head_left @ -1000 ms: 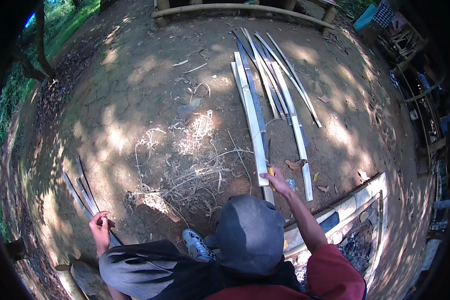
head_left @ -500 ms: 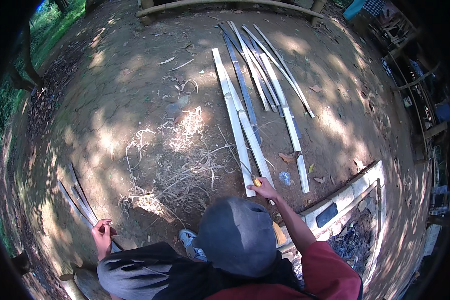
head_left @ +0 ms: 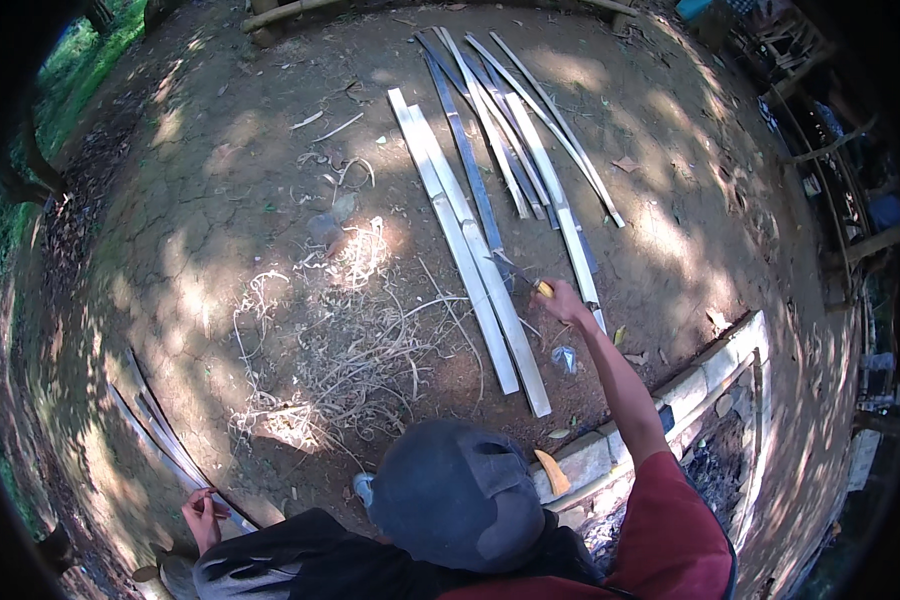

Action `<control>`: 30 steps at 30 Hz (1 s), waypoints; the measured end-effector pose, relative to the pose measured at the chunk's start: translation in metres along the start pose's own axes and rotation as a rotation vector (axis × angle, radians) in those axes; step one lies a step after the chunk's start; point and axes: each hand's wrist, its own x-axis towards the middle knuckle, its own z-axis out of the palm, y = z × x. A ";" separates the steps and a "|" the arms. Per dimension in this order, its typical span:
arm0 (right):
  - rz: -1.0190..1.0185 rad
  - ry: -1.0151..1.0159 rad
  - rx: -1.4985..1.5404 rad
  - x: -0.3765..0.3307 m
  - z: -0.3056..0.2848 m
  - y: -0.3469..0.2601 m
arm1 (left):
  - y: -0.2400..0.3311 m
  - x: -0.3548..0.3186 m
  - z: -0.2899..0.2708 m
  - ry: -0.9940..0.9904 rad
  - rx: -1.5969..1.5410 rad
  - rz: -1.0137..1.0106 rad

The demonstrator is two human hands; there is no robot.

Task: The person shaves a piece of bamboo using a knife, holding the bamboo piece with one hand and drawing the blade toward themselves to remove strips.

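My right hand (head_left: 567,303) is closed round the yellowish handle of a knife (head_left: 518,271). Its dark blade points up and left, across the lower end of a dark strip. Just left of this hand, two pale bamboo slats (head_left: 457,238) lie side by side on the ground, apart from my fingers. Down at the lower left, my left hand (head_left: 203,512) has its fingers curled in a pinch, beside several long thin strips (head_left: 160,430). Whether those fingers grip a strip is not clear.
Several more pale and dark strips (head_left: 540,150) lie farther off on the dirt. Curly shavings (head_left: 340,350) cover the middle ground. A low block border (head_left: 710,375) runs at the right, with an orange-brown curved piece (head_left: 552,472) beside it. A bamboo rail (head_left: 295,12) crosses the far edge.
My right hand has moved forward and right with the knife, off the ends of the pale slats. Those two slats now lie more nearly parallel. The view has shifted slightly.
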 end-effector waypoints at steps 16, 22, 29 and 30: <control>0.511 0.623 0.763 0.196 0.002 -0.005 | -0.038 -0.048 -0.049 0.187 0.030 -0.239; 0.308 0.279 1.184 0.185 0.000 -0.030 | -0.016 -0.044 -0.034 0.134 -0.005 -0.210; 0.071 0.120 1.006 0.128 -0.012 -0.118 | 0.026 -0.020 -0.001 0.084 -0.078 -0.102; 0.047 0.077 1.090 0.118 -0.012 -0.132 | 0.027 -0.017 0.006 0.078 -0.082 -0.079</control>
